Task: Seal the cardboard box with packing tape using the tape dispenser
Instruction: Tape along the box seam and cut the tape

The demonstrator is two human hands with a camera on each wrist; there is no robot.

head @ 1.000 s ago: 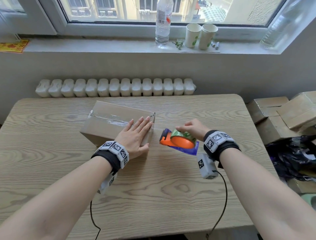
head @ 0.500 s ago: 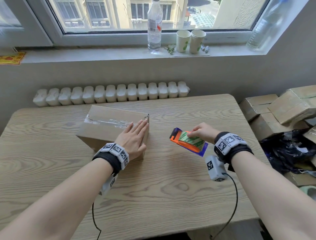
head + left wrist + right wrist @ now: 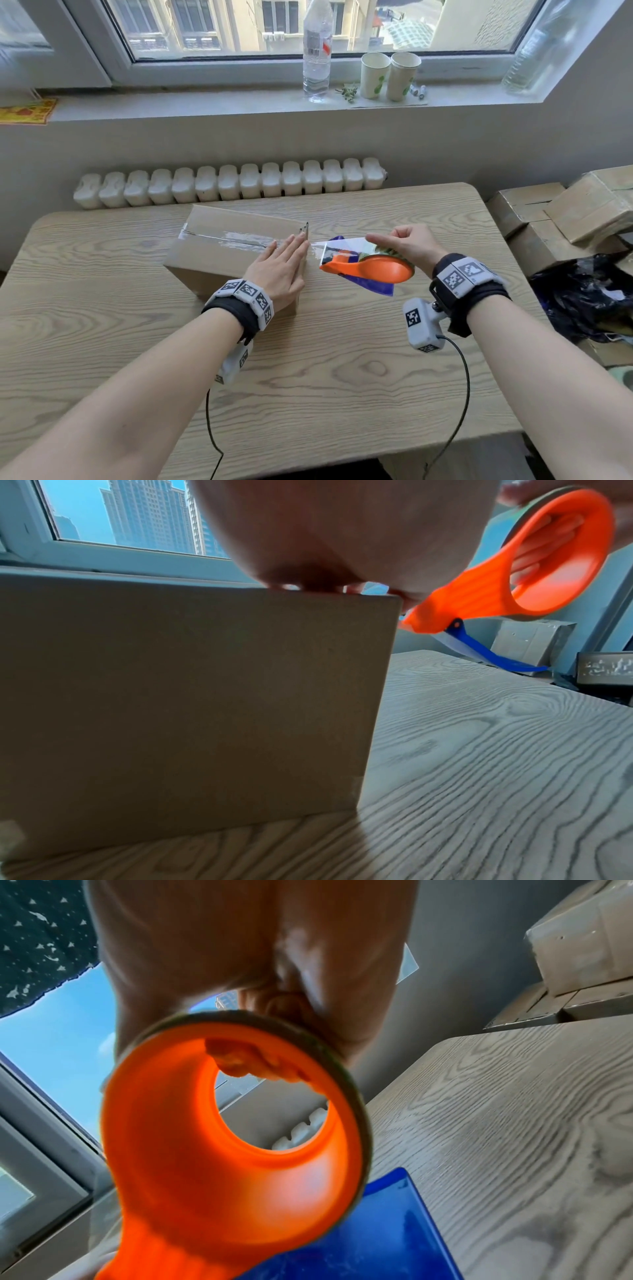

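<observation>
1. The left hand (image 3: pixel 279 270) lies flat, fingers straight, on the brown cardboard box (image 3: pixel 219 253) on the wooden counter (image 3: pixel 342 377).
2. The right hand (image 3: pixel 407 245) grips the orange tape dispenser (image 3: pixel 371 269) just beside the box.
3. Risk: the stretched clear tape (image 3: pixel 320 248) may wrinkle or land off the seam if pulled crooked.

Daylit window (image 3: pixel 274 27) over a white radiator (image 3: pixel 229 183) — wood-grain table (image 3: pixel 342 377) below.

Bare forearms, no sleeves. Each wrist wears a black strap (image 3: pixel 236 315) topped with a band of white blocks printed with black-and-white square markers (image 3: pixel 248 294); same on the right wrist (image 3: pixel 462 275). A small white camera box (image 3: pixel 422 322) with a marker hangs under each wrist, and a thin black cable (image 3: pixel 455 411) trails from each.
</observation>
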